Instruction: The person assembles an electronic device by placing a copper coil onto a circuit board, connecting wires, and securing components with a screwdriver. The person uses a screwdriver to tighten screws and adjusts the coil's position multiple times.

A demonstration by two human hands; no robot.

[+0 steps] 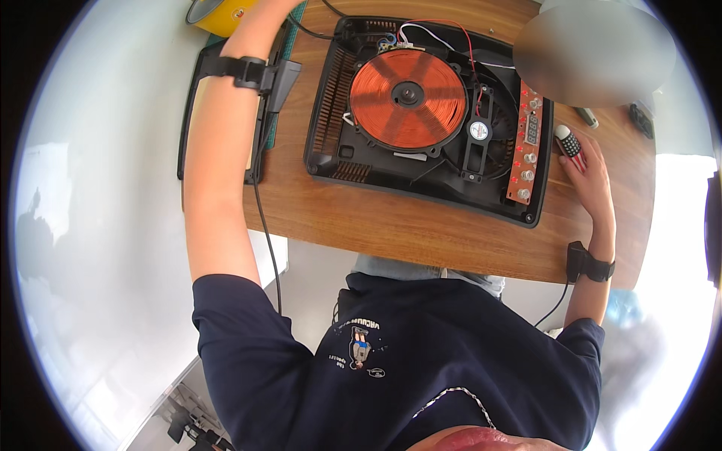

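Observation:
An opened induction cooker (383, 161) lies on the table in front of me, its black lower housing exposed. Inside it are a round copper coil (376, 86), a black fan (496, 146) and a narrow reddish control board (520, 169) with a small display and buttons. To the right of the housing, my right hand (590, 173) is closed round a stubby red and black handle (573, 147) with a white end, like a screwdriver's; its shaft cannot be made out. My left arm stretches past the cooker's left side, and the left hand lies beyond the upper edge.
The wooden table (421, 229) has a rounded right end. Left of the cooker lie a black-framed tray (184, 143) and a green mat (272, 128), with a yellow container (214, 16) behind. Small dark items (641, 119) sit far right, near a blurred oval. Cables hang from both wrist straps.

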